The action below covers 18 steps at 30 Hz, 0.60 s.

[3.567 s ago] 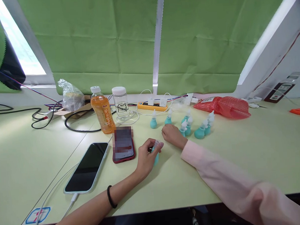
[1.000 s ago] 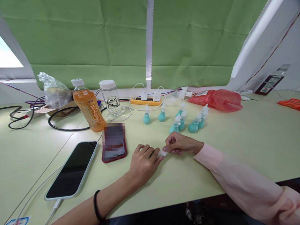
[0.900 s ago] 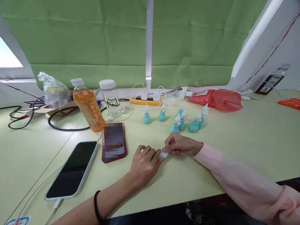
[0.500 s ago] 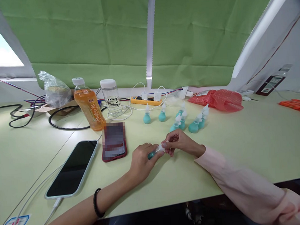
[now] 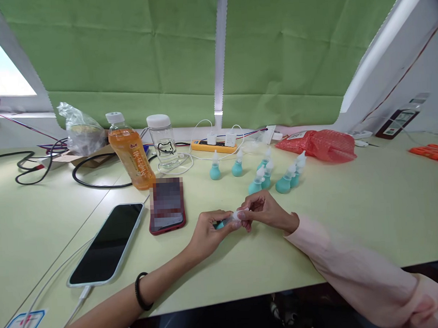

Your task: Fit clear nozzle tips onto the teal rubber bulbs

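Note:
Low over the table's middle, my left hand (image 5: 206, 235) is closed around a teal bulb nasal aspirator (image 5: 220, 225), whose clear neck shows between thumb and fingers. My right hand (image 5: 261, 210) pinches the white tip (image 5: 239, 215) at its other end, and the fingers partly cover it. Just beyond my hands stand several more aspirators like it, with teal bulbs and clear pointed nozzles; the nearest aspirator (image 5: 255, 185) is partly behind my right hand. Another aspirator (image 5: 215, 171) stands farther left, and one more (image 5: 284, 184) is to the right.
A red-cased phone (image 5: 168, 222) and a white-cased phone (image 5: 108, 246) on a cable lie to the left. Behind them stand an orange drink bottle (image 5: 133, 160) and a clear jar (image 5: 162, 149). A yellow power strip (image 5: 200, 146) and red bubble-wrap bag (image 5: 323, 146) lie at the back.
Fingers of my left hand have shifted slightly around the aspirator, hiding more of its clear neck. Both hands stay together at nearly the same spot. The standing aspirators have not moved.

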Each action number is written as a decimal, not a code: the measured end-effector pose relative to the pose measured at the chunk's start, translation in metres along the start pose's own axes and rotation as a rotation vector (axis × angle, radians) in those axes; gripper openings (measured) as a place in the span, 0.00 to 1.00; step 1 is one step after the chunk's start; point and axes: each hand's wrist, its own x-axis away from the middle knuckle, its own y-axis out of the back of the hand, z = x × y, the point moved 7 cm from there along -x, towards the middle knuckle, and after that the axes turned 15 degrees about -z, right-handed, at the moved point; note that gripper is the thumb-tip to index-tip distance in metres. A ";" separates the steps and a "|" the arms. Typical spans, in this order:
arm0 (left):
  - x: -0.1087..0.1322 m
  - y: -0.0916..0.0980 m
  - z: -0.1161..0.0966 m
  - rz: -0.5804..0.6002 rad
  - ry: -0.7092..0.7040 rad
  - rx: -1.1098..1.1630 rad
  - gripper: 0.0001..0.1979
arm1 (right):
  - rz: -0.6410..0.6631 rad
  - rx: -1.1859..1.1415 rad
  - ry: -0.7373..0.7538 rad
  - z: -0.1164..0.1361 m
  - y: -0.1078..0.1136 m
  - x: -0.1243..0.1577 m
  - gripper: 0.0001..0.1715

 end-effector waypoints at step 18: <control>-0.003 0.007 0.013 -0.151 0.059 -0.072 0.11 | -0.261 0.071 0.116 0.010 0.003 0.000 0.16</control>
